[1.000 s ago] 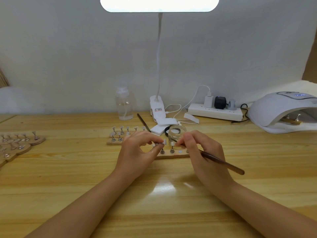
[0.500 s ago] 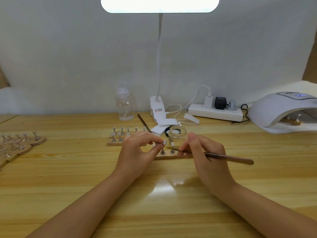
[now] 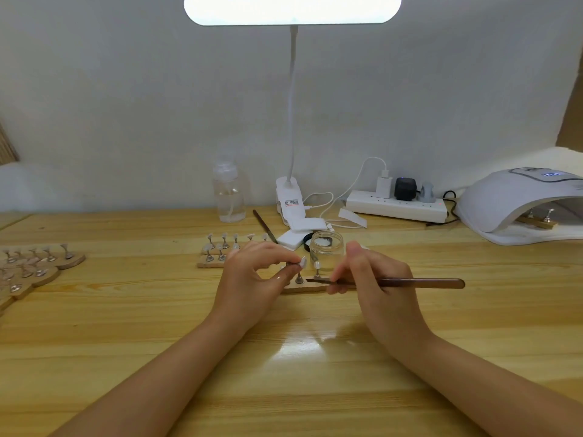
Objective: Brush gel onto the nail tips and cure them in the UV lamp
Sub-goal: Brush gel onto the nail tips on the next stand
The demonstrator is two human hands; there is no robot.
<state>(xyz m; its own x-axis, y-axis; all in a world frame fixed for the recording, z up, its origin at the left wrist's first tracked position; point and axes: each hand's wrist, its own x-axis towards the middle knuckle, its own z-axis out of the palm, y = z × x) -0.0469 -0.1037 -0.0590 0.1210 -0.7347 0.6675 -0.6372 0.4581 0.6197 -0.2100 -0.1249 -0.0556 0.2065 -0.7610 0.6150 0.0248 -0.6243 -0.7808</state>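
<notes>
Nail tip: a small white nail tip on a metal stand [image 3: 302, 263] sits at frame centre, pinched between thumb and forefinger of the left hand [image 3: 252, 279] — raised just above the board.
Left hand: fingers curled and clamped on that stand; the other fingers fold under and are partly hidden.
Brush: a slim brown-handled gel brush [image 3: 394, 282] lies level, its dark tip pointing left toward the held nail tip; whether bristles touch it is hard to make out.
Right hand: the right hand [image 3: 375, 279] grips the brush, fingers closed round the ferrule end, thumb up.
Board: a pale wooden holder strip [image 3: 304, 289] lies under both hands, mostly covered; two more stands show on it, one with a white tip.
Jar: a small clear glass jar [image 3: 326, 252] stands open just behind the strip; its contents cannot be judged.
Second board: a wooden strip with a cluster of tipped stands [image 3: 220, 252] lies left of centre, its right end hidden by the left hand.
UV lamp: a white domed curing lamp [image 3: 517, 200] at right edge, cut off by the frame — a wooden strip with stands rests inside its mouth.
Far left: further wooden strips with stands [image 3: 34, 266], partly cut off.
Back row: a clear plastic bottle [image 3: 227, 192], a white clip-on desk lamp [image 3: 291, 9], a white power strip [image 3: 397, 209].
Surface: a glossy yellow wooden table [image 3: 157, 326].
</notes>
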